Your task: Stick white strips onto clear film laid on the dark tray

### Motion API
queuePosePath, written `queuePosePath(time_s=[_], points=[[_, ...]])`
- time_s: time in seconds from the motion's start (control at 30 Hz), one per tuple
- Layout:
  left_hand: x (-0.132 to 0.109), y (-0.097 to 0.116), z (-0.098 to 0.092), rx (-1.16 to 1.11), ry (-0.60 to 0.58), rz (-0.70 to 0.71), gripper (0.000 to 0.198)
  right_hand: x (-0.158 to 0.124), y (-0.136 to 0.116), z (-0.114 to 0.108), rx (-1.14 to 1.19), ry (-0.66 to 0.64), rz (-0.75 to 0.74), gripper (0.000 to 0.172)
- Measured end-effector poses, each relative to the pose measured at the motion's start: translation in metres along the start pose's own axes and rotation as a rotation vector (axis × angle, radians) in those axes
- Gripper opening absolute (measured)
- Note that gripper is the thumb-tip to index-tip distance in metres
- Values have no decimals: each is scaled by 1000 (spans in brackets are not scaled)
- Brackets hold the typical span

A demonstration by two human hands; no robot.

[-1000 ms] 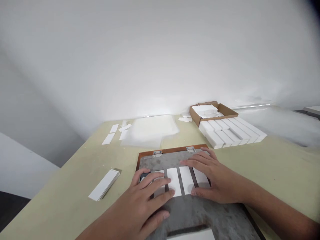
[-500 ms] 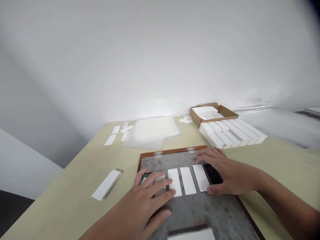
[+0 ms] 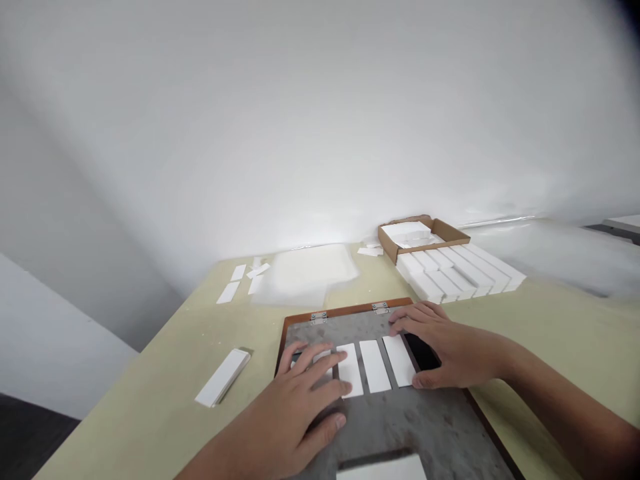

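Observation:
A grey metal plate [image 3: 390, 427] with two hinges lies in a brown frame [image 3: 350, 307]. White cards sit in its row of slots; the middle one [image 3: 375, 367] is uncovered. My left hand [image 3: 295, 400] rests with spread fingers over the left slots, its fingertips on the cards there and partly hiding them. My right hand [image 3: 445, 343] is spread over the right end, its thumb by the lower corner of the rightmost card [image 3: 399, 360]. Beside that card is a dark slot [image 3: 421, 351]. Near the plate's front edge lies another white piece [image 3: 385, 469].
Left of the plate, a stack of white cards [image 3: 223, 378] lies on the green table [image 3: 165, 400]. Loose white cards and a translucent sheet [image 3: 310, 270] are further back. Behind on the right stand a cardboard box [image 3: 430, 247] and rows of white stacks [image 3: 470, 272].
The camera view has shifted slightly, moving the table items a little right and down on the left side. Both hands stay in nearly the same place on the plate.

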State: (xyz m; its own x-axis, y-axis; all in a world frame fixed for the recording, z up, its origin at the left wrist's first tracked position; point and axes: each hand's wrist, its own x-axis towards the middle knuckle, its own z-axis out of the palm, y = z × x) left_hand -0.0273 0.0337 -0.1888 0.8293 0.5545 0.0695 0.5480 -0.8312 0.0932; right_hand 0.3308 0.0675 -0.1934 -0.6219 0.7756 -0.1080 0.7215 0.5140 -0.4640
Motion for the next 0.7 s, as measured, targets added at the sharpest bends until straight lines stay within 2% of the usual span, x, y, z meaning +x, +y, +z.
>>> queuePosePath(time_s=[0.2, 0.3, 0.47, 0.7], points=[[0, 1, -1, 8, 51, 33, 34, 0, 3, 1, 21, 27, -32, 69], [0, 1, -2, 10, 41, 34, 35, 0, 2, 1, 25, 62, -41, 65], [-1, 1, -1, 14, 9, 30, 36, 4, -15, 4, 21, 141, -111, 56], [-1, 3, -2, 28, 12, 24, 36, 13, -33, 23, -22, 221, -261, 46]])
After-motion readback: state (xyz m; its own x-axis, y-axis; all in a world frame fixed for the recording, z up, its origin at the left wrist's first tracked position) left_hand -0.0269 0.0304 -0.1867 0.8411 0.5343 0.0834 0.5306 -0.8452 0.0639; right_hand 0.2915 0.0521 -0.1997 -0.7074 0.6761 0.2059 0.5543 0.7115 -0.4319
